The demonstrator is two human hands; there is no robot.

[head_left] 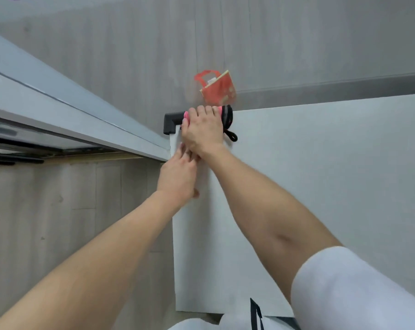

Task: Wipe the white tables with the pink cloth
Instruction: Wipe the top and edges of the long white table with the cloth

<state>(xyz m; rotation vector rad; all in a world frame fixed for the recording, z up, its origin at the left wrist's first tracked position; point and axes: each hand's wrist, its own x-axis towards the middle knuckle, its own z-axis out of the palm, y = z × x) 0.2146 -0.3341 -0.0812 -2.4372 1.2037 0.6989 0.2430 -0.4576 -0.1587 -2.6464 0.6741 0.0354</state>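
Pink cloth [187, 115] under right hand [203, 129] at table [321, 175] corner; left hand [178, 175] beside.

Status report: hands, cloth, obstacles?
Right hand presses black-trimmed pink cloth at white table's far corner. Left hand on table edge. Red paper bag beyond, on floor.
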